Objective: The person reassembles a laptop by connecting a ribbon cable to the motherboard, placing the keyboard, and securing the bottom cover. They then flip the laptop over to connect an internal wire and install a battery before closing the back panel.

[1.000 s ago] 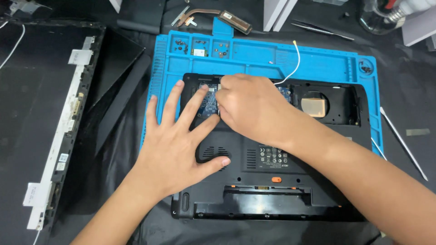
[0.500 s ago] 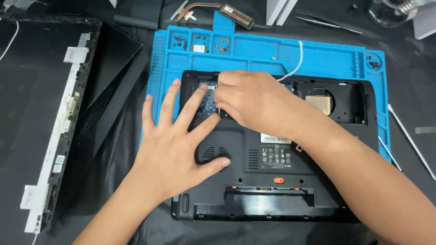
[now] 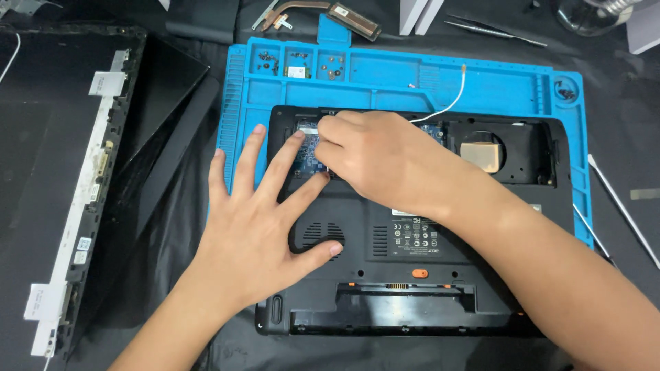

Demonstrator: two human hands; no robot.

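Head view shows your left hand (image 3: 258,227) spread flat, bracing the upturned black laptop base (image 3: 412,275) on the blue mat (image 3: 412,79). Your right hand (image 3: 378,154) has its fingers bunched over the small circuit card (image 3: 309,148) in the open bay, likely working it loose; next calls for a gentle, level pull.

Two hands (image 3: 254,233), one laptop base (image 3: 412,275), one blue mat (image 3: 412,75), one screen panel (image 3: 62,172).

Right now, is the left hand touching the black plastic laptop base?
Touching. The head view shows the left hand pressed flat on the black plastic laptop base, with the thumb lying across its round vent grille.
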